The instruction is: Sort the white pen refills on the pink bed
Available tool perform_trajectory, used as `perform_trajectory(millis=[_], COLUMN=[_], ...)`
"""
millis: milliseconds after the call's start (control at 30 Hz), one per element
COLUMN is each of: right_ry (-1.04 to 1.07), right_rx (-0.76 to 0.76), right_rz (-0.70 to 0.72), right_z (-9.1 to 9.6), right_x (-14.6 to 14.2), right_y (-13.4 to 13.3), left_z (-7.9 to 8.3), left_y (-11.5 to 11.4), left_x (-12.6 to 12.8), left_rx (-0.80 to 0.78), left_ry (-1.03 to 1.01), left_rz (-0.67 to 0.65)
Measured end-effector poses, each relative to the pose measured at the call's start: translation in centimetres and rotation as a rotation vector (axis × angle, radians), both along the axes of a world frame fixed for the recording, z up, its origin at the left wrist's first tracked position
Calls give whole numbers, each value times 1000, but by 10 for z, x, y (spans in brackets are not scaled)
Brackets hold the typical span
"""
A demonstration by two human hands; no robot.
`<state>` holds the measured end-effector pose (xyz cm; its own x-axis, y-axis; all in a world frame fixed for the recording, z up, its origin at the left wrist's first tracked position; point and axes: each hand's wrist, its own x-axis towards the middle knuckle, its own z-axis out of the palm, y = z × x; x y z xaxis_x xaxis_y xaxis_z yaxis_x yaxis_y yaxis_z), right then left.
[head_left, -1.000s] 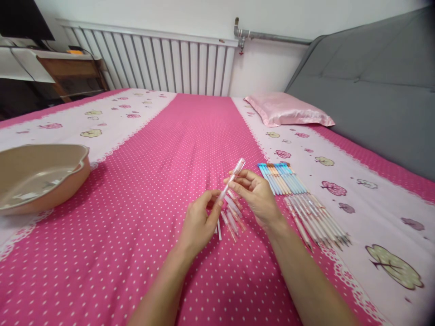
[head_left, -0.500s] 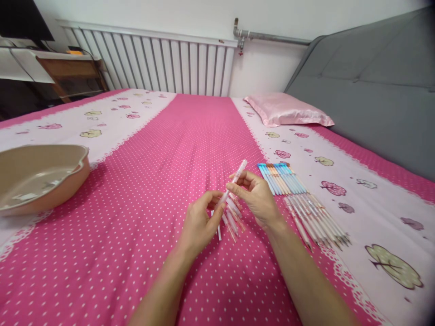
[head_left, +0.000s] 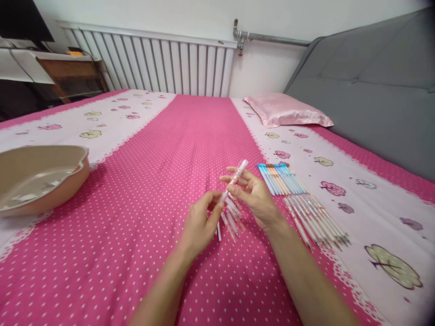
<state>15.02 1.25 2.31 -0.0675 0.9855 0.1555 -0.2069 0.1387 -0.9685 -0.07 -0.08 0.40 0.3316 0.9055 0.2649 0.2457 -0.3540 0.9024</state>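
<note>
Both my hands hold one clear pen (head_left: 235, 178) over the pink dotted bed sheet (head_left: 142, 190). My left hand (head_left: 200, 222) pinches its lower end between thumb and fingers. My right hand (head_left: 253, 194) grips the pen's middle, and the upper end points up and away. Under the hands lies a small pile of loose pens (head_left: 231, 219). To the right, a row of blue and orange pens (head_left: 280, 177) lies side by side, with a row of clear pens (head_left: 316, 219) nearer to me.
A beige basin (head_left: 41, 176) rests on the sheet at the left. A pink pillow (head_left: 288, 111) lies at the far right by the grey headboard (head_left: 367, 86). A white radiator (head_left: 152, 59) lines the far wall, with a wooden desk (head_left: 68, 72) at the far left.
The pen's upper end has shifted a little to the right and my right fingers have spread slightly. Both hands stay in the same place.
</note>
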Motion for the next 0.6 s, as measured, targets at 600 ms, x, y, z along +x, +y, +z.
perform_trajectory(millis=[600], right_ry=[33], right_rx=[-46], right_rz=[-34], right_z=[-2], right_x=[1], right_y=[2], left_z=[1], left_y=[0], left_x=[0], left_rx=[-31], left_ry=[-46], left_rz=[10])
